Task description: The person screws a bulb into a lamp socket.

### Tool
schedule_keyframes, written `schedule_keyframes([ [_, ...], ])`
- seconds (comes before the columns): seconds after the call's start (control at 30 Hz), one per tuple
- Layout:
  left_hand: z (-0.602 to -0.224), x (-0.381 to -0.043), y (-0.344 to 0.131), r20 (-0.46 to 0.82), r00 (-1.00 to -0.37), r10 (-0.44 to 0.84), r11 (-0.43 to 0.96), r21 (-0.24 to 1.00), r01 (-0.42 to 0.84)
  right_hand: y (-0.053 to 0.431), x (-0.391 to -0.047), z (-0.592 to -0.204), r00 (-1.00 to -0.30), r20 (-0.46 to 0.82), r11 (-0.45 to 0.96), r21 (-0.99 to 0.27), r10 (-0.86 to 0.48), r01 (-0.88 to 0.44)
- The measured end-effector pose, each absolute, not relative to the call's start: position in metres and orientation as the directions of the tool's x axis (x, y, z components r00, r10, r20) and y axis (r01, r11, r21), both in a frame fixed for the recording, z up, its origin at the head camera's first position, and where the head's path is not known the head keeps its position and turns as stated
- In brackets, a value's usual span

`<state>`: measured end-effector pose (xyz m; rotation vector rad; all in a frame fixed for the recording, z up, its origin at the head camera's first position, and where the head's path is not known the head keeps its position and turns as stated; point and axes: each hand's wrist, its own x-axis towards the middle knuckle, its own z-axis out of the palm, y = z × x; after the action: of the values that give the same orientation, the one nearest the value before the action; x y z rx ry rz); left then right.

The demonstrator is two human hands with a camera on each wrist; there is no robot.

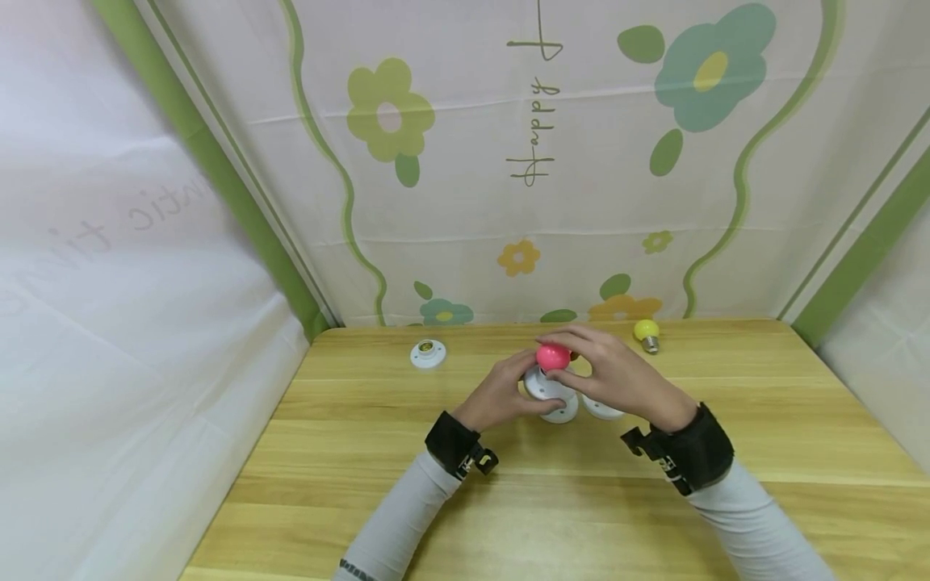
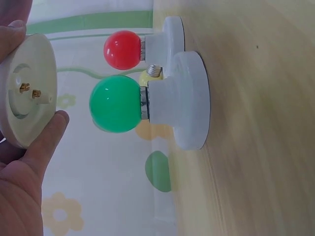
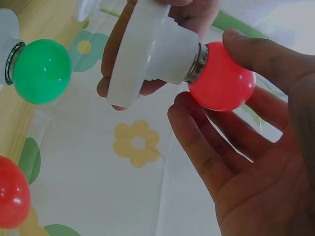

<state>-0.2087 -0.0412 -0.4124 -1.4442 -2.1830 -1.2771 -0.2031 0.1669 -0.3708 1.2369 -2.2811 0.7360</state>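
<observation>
My left hand grips a white round lamp holder by its base, lifted above the table. Brass terminals show on its underside in the left wrist view. Seated in its socket is a pinkish-red bulb, with a bit of metal cap visible at the socket mouth. My right hand pinches this bulb, thumb on one side and fingers on the other. Two more lamp holders stand beneath the hands; one carries a green bulb, the other a red bulb.
Toward the back left of the wooden table stands a lamp holder without a bulb. A yellow bulb lies near the back right edge. Flower-printed white cloth hangs behind the table, with more cloth at both sides.
</observation>
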Motion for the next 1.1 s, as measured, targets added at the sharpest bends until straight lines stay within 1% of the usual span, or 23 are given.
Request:
schedule_keyframes([
  [0.2, -0.411, -0.207, -0.041, 0.595, -0.507, 0.624, 0.163, 0.535, 0.829, 0.165, -0.203, -0.372, -0.544, 0.599, 0.504, -0.255, -0.587, -0.825],
  [0.43, -0.411, -0.207, -0.041, 0.590, -0.505, 0.630, 0.170, 0.530, 0.831, 0.166, -0.205, -0.372, -0.553, 0.566, 0.505, -0.260, -0.611, -0.823],
  [0.63, -0.411, -0.208, -0.043, 0.579, -0.512, 0.635, 0.167, 0.544, 0.822, 0.169, -0.203, -0.369, -0.521, 0.551, 0.423, -0.307, -0.651, -0.853],
  [0.77, -0.411, -0.207, -0.044, 0.585, -0.506, 0.633, 0.145, 0.552, 0.821, 0.171, -0.203, -0.368, -0.491, 0.572, 0.386, -0.303, -0.658, -0.871],
  [0.87, -0.411, -0.208, -0.043, 0.599, -0.495, 0.629, 0.129, 0.548, 0.826, 0.171, -0.204, -0.369, -0.482, 0.588, 0.378, -0.299, -0.650, -0.876],
  [1.0, -0.416, -0.212, -0.042, 0.605, -0.484, 0.632, 0.109, 0.549, 0.829, 0.172, -0.205, -0.370, -0.489, 0.590, 0.384, -0.304, -0.642, -0.872],
  [1.1, -0.427, -0.221, -0.041, 0.598, -0.476, 0.645, 0.100, 0.552, 0.828, 0.173, -0.205, -0.370, -0.504, 0.578, 0.399, -0.310, -0.642, -0.863],
])
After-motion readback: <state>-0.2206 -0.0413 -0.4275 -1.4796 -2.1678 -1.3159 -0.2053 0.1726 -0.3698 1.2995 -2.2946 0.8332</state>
